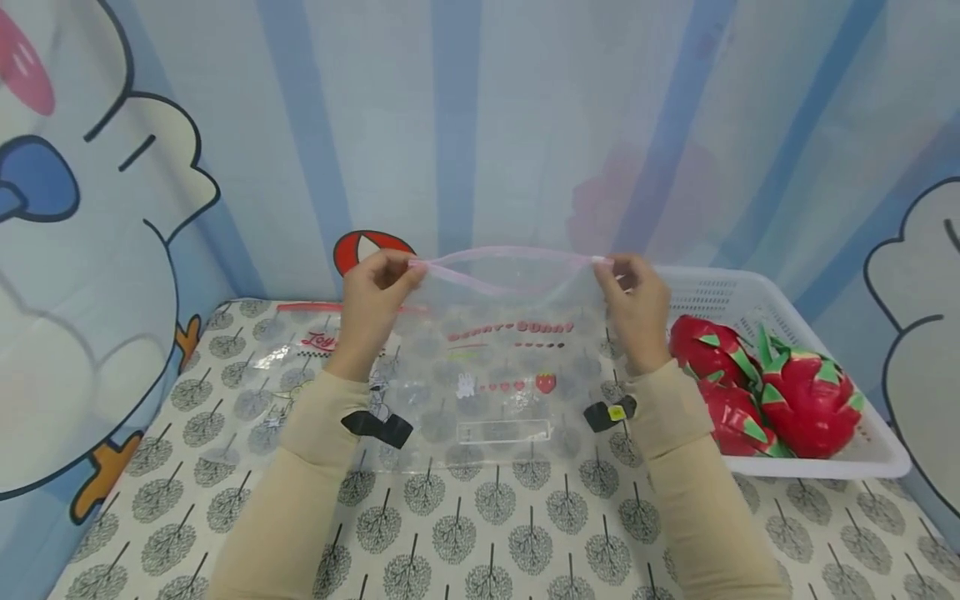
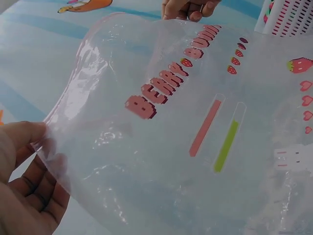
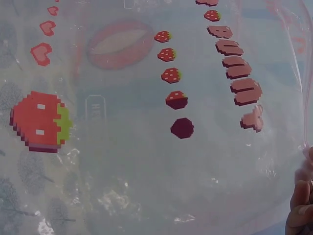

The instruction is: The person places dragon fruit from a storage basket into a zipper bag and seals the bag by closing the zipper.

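A clear zip bag point(image 1: 510, 367) with a pink top edge and "Berry Bunny" print hangs upright between my two hands, its mouth parted into a gap. My left hand point(image 1: 372, 304) pinches the left end of the pink edge between thumb and fingers. At the opposite end, my right hand point(image 1: 636, 304) pinches the other top corner. The left wrist view shows the bag's printed front point(image 2: 195, 122) close up, with the left hand point(image 2: 29, 176) at its edge. In the right wrist view the right fingers point(image 3: 301, 210) show only at the right border.
Another clear bag point(image 1: 300, 350) with a red zip edge lies on the tree-patterned tablecloth point(image 1: 420, 533), behind the left forearm. To the right stands a white plastic basket point(image 1: 862, 467) holding several red dragon fruits point(image 1: 810, 404). A cartoon-printed curtain point(image 1: 390, 125) forms the back.
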Demonstrator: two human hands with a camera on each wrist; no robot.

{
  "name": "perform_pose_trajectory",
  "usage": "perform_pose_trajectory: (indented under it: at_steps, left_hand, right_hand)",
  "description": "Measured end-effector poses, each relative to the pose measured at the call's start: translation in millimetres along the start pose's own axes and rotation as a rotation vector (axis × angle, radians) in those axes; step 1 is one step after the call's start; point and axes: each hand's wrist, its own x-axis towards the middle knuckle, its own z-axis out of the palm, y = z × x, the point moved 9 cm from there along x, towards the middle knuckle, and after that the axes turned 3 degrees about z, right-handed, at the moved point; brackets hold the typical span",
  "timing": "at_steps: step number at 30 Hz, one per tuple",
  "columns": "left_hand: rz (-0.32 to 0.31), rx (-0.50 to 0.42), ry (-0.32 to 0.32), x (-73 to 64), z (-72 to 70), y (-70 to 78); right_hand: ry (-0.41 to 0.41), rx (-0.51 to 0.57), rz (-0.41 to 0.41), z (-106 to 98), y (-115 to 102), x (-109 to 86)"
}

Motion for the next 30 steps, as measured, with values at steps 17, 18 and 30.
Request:
perform_pose_trajectory:
  at_steps: [17,18,30]
  left_hand:
    - [0.177,-0.024,-0.009,-28.2,-17.4,62.2]
    - [0.179,-0.026,-0.013,-30.7,-18.0,64.6]
    - [0.317,-0.078,-0.054,-67.6,-19.4,96.9]
  right_hand:
    - [0.043,0.114,-0.137,-54.1,-49.7,-21.9]
    - [0.039,0.121,-0.149,-57.2,-52.1,-24.3]
    - [0.018,0.140,-0.375,-91.7,-81.1,-57.9]
